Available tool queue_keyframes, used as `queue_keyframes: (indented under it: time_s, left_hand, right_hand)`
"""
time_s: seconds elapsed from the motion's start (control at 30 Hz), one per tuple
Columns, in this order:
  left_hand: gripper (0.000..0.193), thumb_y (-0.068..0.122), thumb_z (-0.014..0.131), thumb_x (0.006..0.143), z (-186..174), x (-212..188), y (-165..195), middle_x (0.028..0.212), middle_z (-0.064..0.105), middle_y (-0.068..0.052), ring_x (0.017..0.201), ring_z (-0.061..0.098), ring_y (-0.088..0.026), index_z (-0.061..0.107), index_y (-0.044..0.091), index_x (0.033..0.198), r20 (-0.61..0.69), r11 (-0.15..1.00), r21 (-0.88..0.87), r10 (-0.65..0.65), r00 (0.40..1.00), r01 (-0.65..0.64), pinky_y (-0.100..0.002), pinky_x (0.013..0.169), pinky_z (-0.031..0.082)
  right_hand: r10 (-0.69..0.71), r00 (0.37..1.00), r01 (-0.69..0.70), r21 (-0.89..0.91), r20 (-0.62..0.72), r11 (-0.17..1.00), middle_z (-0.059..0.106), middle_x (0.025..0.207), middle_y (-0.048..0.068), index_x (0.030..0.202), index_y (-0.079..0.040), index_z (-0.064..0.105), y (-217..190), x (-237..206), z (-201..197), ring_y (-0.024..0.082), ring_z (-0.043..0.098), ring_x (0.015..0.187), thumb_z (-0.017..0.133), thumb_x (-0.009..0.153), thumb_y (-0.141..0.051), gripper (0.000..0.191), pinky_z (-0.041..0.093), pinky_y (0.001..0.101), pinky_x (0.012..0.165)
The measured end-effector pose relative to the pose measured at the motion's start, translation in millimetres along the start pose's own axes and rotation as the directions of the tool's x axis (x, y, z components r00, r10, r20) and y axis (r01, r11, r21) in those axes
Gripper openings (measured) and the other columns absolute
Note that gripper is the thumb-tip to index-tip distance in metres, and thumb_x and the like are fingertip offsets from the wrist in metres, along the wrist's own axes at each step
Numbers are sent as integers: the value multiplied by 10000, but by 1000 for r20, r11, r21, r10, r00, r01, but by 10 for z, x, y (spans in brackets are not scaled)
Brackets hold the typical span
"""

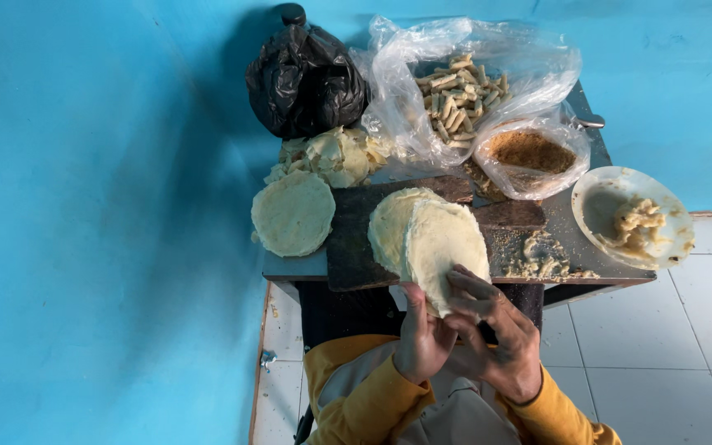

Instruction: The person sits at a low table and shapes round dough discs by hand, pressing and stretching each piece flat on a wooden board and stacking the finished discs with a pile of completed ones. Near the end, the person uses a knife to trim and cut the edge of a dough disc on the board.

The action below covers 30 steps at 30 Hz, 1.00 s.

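Head view: both hands work one pale dough round [442, 247] at the near edge of the dark cutting board [356, 247]. Left hand [422, 338] cups the round's lower edge from below-left, fingers curled narrow against it. Right hand [496, 338] is pinched on the same edge from the right, fingers [471, 284] lying over the dough's bottom rim. The round tilts up off the board toward the person, its far part overlapping a second dough round [389, 222] lying flat beneath it.

Containers: clear plastic bag [463, 82], mouth open, holds short tan stick-shaped pieces [459, 99]. Smaller clear bag [533, 156] holds brown crumb-like powder. White plate [632, 218] at the right table edge carries a smear and a few pale lumps. Black plastic bag [306, 78], knotted shut (contents hidden).

Textures: rounds are matte, cream, slightly rough, irregular circles. A third round [292, 213] lies left of the board on the grey table [290, 265]. A heap of ragged dough scraps [331, 155] sits behind it. Loose crumbs [541, 255] scatter right of the board.
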State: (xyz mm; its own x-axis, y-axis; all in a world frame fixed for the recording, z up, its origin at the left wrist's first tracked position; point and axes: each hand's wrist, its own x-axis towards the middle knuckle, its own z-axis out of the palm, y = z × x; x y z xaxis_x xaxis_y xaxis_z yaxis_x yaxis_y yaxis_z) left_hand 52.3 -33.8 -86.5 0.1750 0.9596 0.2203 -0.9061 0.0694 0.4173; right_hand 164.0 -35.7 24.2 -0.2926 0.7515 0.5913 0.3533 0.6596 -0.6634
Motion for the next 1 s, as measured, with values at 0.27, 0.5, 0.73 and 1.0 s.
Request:
queue_keyframes:
  time_s: [0.27,0.5,0.73,1.0]
  left_hand:
    - [860,710,318,1013,266,77,148,1471,500,-66,1359,517,-176,317,67,1584,-18,997,73,-7,1000,9,-377,1155,425]
    - [734,616,405,1013,11,8,11,1486,496,-39,1357,519,-147,335,127,1556,-96,1000,12,-6,995,8,-347,1146,438]
    - [376,158,530,1113,-83,-88,-27,1306,611,-76,1182,579,-117,495,-24,1441,-49,965,261,-8,999,21,-280,999,474]
    - [419,190,515,1126,74,-59,146,1263,579,-64,1087,538,-104,459,-6,1492,-15,917,397,-45,999,47,-276,955,467]
  right_hand:
    - [215,975,-220,227,49,949,706,1294,145,1009,-24,736,118,-19,-97,262,658,1258,689,889,23,137,543,370,1034]
    - [460,879,-460,470,123,754,653,1217,100,949,13,740,200,-28,-107,172,638,1124,659,879,48,113,550,312,914]
    - [427,882,-469,443,197,764,616,1150,86,943,22,732,244,8,-164,151,613,1083,676,869,26,93,502,289,932]
    - [473,851,-523,461,230,717,607,1105,92,914,17,640,295,9,-226,138,554,984,563,959,-43,108,457,276,852]
